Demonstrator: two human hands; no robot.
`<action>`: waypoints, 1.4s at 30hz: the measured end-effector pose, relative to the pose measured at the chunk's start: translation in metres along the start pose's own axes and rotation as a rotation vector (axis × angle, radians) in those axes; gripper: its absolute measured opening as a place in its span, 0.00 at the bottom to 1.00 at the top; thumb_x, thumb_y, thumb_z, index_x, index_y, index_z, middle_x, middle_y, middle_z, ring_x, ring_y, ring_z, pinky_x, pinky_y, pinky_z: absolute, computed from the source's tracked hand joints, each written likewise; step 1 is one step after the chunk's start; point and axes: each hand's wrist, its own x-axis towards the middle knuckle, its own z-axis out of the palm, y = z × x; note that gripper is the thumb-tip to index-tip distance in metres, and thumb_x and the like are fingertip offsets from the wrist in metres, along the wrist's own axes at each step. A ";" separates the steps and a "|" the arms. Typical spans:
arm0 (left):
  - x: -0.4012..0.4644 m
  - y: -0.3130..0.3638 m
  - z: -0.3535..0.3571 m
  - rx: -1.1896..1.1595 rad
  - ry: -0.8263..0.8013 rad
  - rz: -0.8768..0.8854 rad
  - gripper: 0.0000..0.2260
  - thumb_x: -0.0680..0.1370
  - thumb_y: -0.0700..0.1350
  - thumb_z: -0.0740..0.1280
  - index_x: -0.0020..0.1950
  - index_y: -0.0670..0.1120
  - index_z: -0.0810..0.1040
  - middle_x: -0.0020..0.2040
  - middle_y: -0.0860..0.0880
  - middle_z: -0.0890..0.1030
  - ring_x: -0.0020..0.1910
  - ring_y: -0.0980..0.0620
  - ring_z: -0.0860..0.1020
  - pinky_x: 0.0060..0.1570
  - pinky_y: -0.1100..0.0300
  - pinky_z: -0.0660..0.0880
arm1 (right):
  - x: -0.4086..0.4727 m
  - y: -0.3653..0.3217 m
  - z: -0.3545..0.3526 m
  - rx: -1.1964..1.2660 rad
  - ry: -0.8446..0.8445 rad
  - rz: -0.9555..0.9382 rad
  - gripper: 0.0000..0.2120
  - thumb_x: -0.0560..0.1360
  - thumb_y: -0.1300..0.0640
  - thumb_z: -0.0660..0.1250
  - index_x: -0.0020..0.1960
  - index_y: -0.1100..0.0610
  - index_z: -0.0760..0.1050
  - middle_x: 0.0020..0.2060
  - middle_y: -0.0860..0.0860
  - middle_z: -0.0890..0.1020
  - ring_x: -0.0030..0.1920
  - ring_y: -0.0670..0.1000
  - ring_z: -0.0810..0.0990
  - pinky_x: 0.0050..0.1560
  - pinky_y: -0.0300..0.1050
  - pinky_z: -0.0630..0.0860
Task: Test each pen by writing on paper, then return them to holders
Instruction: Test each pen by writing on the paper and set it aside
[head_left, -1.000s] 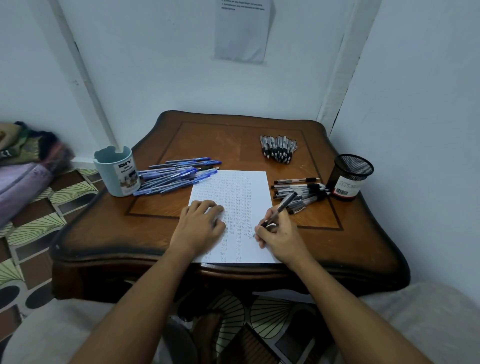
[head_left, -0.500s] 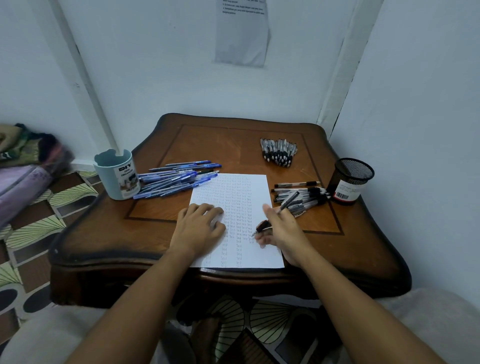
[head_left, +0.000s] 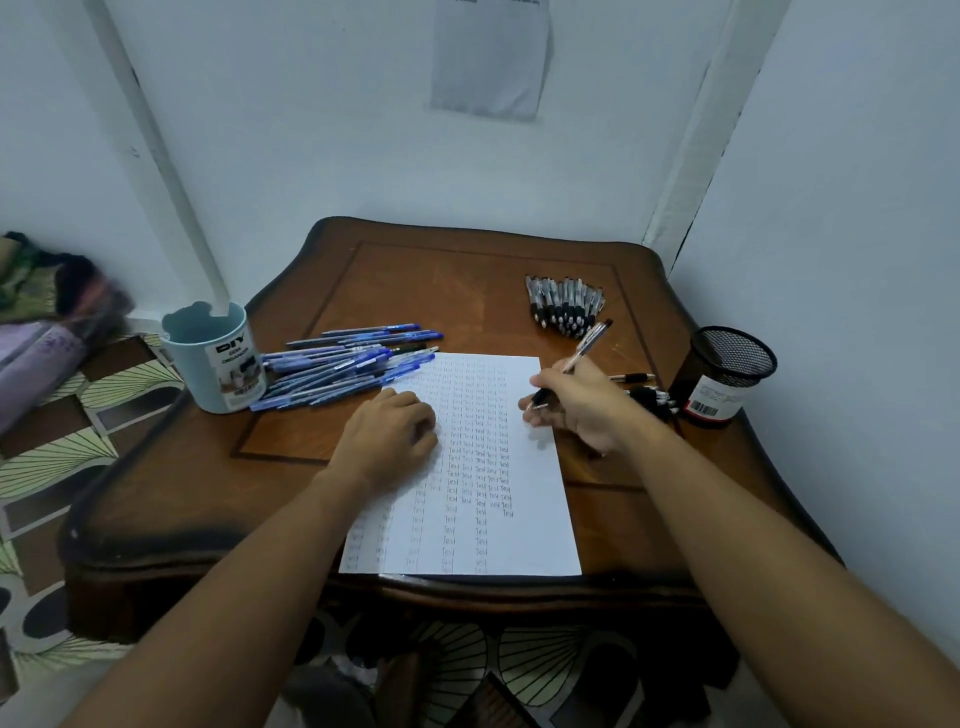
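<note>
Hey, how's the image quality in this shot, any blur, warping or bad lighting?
Head view: dim, bluish, even light with soft shadows; wide-angle warp bows the table edges and wall lines; the fabric bundle at far left is smeared; the writing on the paper reads sharpest centrally; the right hand and pen look slightly soft.

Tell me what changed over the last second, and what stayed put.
The right hand, still gripping the black pen, lifted off the paper and swung right and away, toward the loose black pens beside the mesh holder. Nothing was let go or picked up. The left hand still rests on the paper; blue pens, blue cup and the far pen row stayed put.
</note>
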 end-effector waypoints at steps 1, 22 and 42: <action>0.000 0.000 0.003 0.005 0.027 0.005 0.08 0.77 0.48 0.65 0.48 0.48 0.83 0.45 0.53 0.81 0.43 0.53 0.72 0.40 0.57 0.71 | 0.009 -0.008 -0.005 -0.022 0.001 -0.010 0.13 0.81 0.67 0.62 0.62 0.59 0.63 0.46 0.66 0.80 0.36 0.55 0.80 0.34 0.43 0.80; 0.001 0.005 0.013 0.065 0.042 -0.034 0.07 0.77 0.52 0.57 0.47 0.52 0.74 0.41 0.57 0.72 0.42 0.53 0.66 0.40 0.58 0.62 | 0.139 -0.060 -0.023 -0.699 0.525 -0.084 0.19 0.80 0.50 0.66 0.61 0.65 0.75 0.50 0.58 0.82 0.31 0.46 0.74 0.27 0.39 0.64; 0.001 0.002 0.016 0.092 0.045 -0.045 0.07 0.76 0.51 0.59 0.47 0.52 0.75 0.42 0.57 0.73 0.42 0.53 0.66 0.40 0.56 0.63 | 0.088 -0.013 -0.053 -1.263 0.177 -0.072 0.20 0.78 0.70 0.59 0.60 0.53 0.80 0.63 0.55 0.79 0.60 0.58 0.78 0.62 0.49 0.76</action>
